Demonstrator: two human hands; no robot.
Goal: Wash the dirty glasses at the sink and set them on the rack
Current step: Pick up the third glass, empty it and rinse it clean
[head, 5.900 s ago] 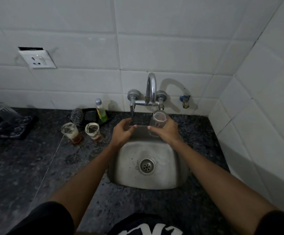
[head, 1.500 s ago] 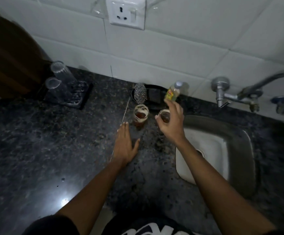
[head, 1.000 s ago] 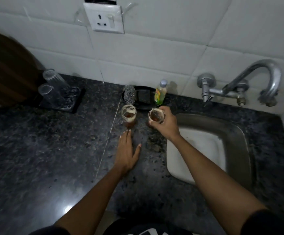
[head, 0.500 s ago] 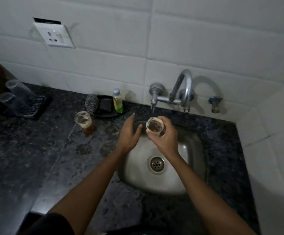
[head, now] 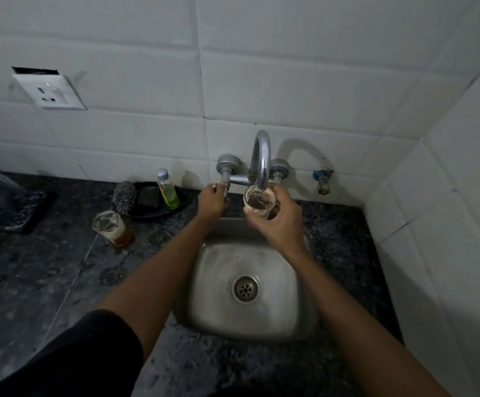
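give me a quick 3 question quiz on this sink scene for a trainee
1. True or false: the right hand holds the clear dirty glass under the curved chrome spout.
2. What does the left hand grip? A) small green soap bottle B) left tap valve C) round sink drain
3. Where does the second dirty glass with brown dregs stand?

Key: 1 true. 2 B. 3 On the dark speckled stone counter, left of the steel sink.

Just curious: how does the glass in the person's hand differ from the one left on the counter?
The held glass is up under the faucet spout, in the grip of the right hand; the counter glass stands alone by the scrubber. The counter glass shows more brown liquid; the held glass has only dregs. Both are small, clear and dirty.
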